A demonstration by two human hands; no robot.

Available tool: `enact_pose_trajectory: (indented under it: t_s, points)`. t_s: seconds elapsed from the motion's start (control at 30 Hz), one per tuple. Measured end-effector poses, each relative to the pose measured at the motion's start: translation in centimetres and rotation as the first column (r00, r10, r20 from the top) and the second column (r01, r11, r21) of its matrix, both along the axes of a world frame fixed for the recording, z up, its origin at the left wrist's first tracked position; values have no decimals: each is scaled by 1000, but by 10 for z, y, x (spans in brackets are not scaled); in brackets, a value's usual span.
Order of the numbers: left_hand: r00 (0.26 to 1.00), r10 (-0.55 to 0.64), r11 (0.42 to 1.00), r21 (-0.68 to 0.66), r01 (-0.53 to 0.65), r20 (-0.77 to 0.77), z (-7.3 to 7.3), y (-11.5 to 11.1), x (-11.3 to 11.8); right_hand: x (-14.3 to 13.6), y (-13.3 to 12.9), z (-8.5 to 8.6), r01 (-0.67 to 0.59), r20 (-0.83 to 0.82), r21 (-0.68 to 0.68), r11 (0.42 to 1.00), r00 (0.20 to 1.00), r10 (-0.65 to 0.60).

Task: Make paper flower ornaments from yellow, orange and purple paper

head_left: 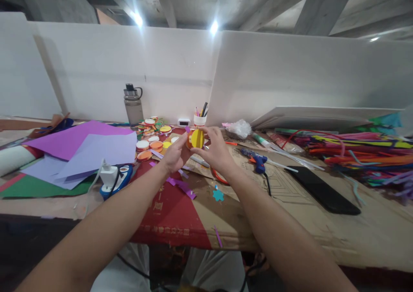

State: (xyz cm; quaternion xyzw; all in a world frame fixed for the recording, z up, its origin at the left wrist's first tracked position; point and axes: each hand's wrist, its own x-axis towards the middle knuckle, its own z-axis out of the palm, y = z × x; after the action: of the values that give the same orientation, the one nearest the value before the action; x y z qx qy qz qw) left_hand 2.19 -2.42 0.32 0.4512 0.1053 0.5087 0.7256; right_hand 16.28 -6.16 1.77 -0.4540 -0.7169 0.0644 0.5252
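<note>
Between both hands sits a yellow disc.

Bare forearms & bare hands; trousers lt. grey-white, plain, w/ soft creases.

Small white ceiling lamps flare at the top, one left, one centre, against dim grey concrete beams. The cardboard-covered bench takes soft shadows. Detail is smeary; the wide view stretches toward the side edges.
</note>
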Motion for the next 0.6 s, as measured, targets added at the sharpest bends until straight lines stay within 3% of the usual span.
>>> enact_pose_trajectory:
  t_s: [0.1,0.27,0.43,0.6]
  points:
    - [1000,11,997,70,-11,7,-1,0,-2,2,2,2,12,-182,-112,994,983,-32]
    - [999,23,990,138,-20,-22,-4,0,-2,5,5,4,-116,-388,-311,943,922,-15]
    - [994,20,977,214,3,-108,-13,6,0,4,-4,6,-79,-233,-454,888,972,-33]
    - [968,40,951,307,39,-247,-19,7,1,5,-6,4,73,-70,-386,920,992,-108]
